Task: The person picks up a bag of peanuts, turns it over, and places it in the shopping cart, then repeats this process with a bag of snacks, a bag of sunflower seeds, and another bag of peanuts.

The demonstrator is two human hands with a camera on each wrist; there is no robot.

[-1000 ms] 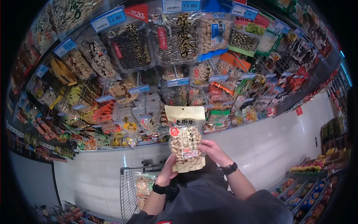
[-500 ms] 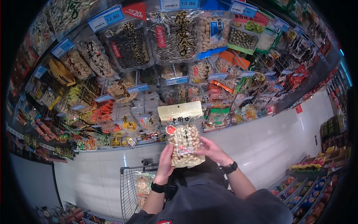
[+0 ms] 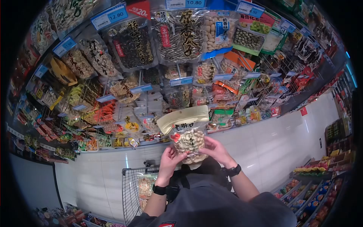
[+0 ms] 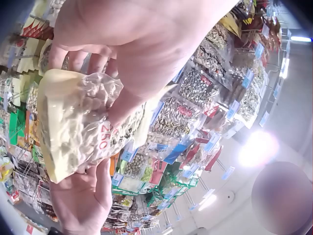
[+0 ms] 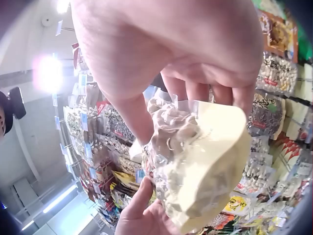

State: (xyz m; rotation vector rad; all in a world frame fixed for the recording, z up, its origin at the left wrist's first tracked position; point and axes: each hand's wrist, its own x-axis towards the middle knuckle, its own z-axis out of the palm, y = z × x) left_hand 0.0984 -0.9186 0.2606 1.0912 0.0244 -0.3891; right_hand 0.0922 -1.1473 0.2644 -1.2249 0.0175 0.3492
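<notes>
A clear bag of peanuts in shells [image 3: 189, 138], with a cream top band and black lettering, is held up in front of the chest in the head view. On its left side my left hand [image 3: 169, 162] grips it, thumb across the lower front and fingers behind. Opposite, my right hand [image 3: 217, 153] grips the other edge with the thumb on the front. The left wrist view shows the bag's cream bottom [image 4: 51, 132] and a red "250" on its front. In the right wrist view the right fingers [image 5: 222, 95] reach behind the bag.
Racks of hanging snack bags [image 3: 176, 36] with blue price tags [image 3: 180, 81] fill the far side. A wire shopping cart [image 3: 130, 189] holding bagged goods [image 3: 145, 185] stands at the lower left. Slanted produce bins [image 3: 308, 196] are at the right, across the pale floor [image 3: 264, 147].
The peanut bag first shifted slightly left, then tilted so its front looks shorter. My left thumb moved across the lower front. My right hand stays at the right edge.
</notes>
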